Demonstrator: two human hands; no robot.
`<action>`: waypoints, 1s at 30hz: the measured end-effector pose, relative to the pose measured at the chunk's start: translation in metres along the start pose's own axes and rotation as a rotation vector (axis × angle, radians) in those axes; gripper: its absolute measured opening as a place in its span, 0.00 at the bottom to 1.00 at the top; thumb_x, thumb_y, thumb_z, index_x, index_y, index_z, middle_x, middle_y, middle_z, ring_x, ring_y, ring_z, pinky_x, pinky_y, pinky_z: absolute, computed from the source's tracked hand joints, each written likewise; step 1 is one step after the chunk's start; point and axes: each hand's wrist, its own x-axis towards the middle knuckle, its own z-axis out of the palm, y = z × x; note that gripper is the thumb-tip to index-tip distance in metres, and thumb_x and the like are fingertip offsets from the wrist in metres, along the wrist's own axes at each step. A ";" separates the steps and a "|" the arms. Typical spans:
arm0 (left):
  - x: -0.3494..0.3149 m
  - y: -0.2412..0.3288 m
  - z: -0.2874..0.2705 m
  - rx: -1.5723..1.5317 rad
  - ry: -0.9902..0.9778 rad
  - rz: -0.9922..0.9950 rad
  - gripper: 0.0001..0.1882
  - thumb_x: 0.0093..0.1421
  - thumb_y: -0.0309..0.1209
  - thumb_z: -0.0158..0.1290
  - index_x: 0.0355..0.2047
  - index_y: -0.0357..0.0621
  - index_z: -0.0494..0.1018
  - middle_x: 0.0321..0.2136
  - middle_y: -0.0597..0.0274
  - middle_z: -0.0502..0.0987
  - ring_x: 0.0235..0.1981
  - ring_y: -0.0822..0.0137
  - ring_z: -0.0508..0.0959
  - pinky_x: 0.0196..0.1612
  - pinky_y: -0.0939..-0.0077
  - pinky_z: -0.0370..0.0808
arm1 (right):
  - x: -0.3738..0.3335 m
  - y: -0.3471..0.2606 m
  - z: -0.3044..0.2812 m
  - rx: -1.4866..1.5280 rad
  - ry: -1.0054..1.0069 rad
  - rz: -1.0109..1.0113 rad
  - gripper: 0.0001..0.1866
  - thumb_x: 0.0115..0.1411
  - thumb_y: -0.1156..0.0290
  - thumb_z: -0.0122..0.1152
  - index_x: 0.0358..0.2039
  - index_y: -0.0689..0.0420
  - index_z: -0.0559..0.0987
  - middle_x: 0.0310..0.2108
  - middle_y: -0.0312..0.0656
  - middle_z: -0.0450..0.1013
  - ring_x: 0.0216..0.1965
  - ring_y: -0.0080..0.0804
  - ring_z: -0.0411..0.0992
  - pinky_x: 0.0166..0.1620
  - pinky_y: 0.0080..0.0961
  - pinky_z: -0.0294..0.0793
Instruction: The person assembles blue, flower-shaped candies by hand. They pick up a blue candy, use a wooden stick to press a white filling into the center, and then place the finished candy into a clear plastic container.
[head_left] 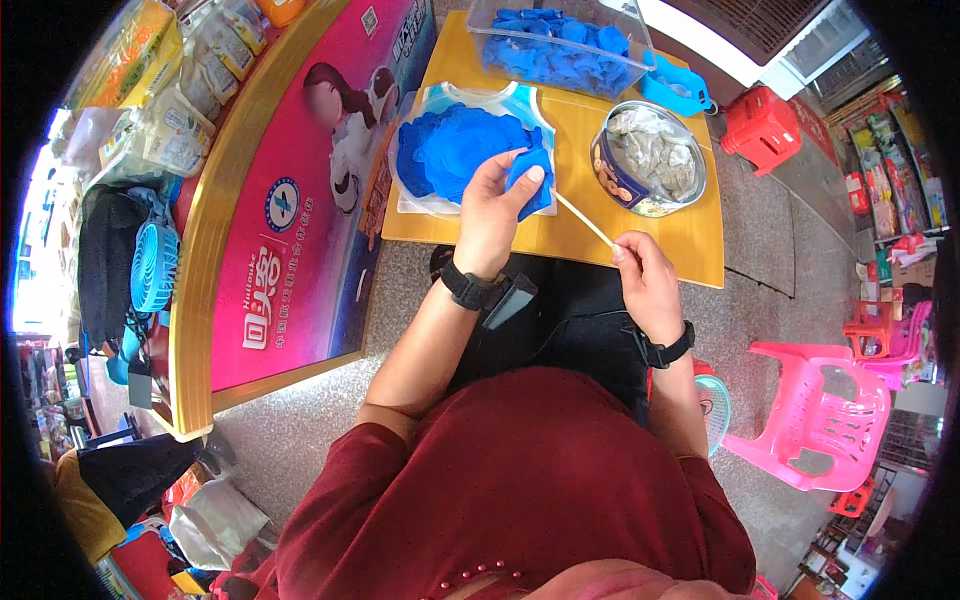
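Between the fingers and thumb of my left hand is a piece of blue fabric or paper, soft and folded like petals. Closed in a pinch, my right hand grips the lower right end of a thin pale stick. The stick's upper end meets the blue piece. Beyond my left hand, a heap of blue petal-like pieces lies on a white and pale blue cloth or tray. A round tin holding crumpled greyish plastic or paper stands to the right.
Wooden table bears a clear bin of blue pieces and a blue scoop-like container. A pink counter panel rises at left. Pink chair and red stool stand at right.
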 end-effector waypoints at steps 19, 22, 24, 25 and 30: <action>-0.007 0.000 0.003 0.272 -0.138 0.018 0.19 0.60 0.28 0.58 0.51 0.38 0.71 0.39 0.65 0.77 0.38 0.75 0.77 0.37 0.81 0.75 | -0.009 -0.008 0.009 0.133 0.032 0.015 0.07 0.62 0.74 0.58 0.40 0.61 0.77 0.30 0.43 0.76 0.29 0.27 0.74 0.34 0.23 0.72; -0.011 -0.003 0.010 0.375 -0.129 0.050 0.18 0.60 0.28 0.59 0.50 0.37 0.72 0.37 0.62 0.78 0.34 0.75 0.78 0.32 0.82 0.75 | -0.007 -0.007 0.020 0.168 0.048 0.003 0.08 0.63 0.73 0.58 0.40 0.62 0.77 0.30 0.44 0.76 0.29 0.28 0.74 0.34 0.23 0.72; -0.011 0.001 0.009 0.418 -0.143 -0.034 0.16 0.62 0.31 0.56 0.49 0.36 0.72 0.35 0.61 0.79 0.32 0.74 0.78 0.29 0.82 0.75 | -0.005 -0.007 0.026 0.173 0.081 -0.001 0.08 0.63 0.73 0.58 0.41 0.62 0.78 0.30 0.44 0.76 0.29 0.29 0.74 0.33 0.23 0.72; -0.010 0.001 0.008 0.375 -0.142 -0.040 0.15 0.64 0.32 0.54 0.47 0.36 0.73 0.34 0.60 0.80 0.30 0.74 0.79 0.28 0.82 0.75 | -0.006 -0.013 0.027 0.152 0.099 -0.006 0.09 0.63 0.72 0.57 0.41 0.62 0.78 0.30 0.45 0.76 0.29 0.30 0.74 0.34 0.24 0.72; -0.008 0.001 0.004 0.322 -0.179 -0.041 0.18 0.70 0.41 0.45 0.41 0.36 0.74 0.31 0.58 0.81 0.28 0.73 0.79 0.24 0.82 0.73 | -0.006 -0.012 0.033 0.155 0.138 -0.055 0.09 0.64 0.73 0.57 0.42 0.61 0.78 0.30 0.46 0.75 0.29 0.32 0.74 0.34 0.25 0.72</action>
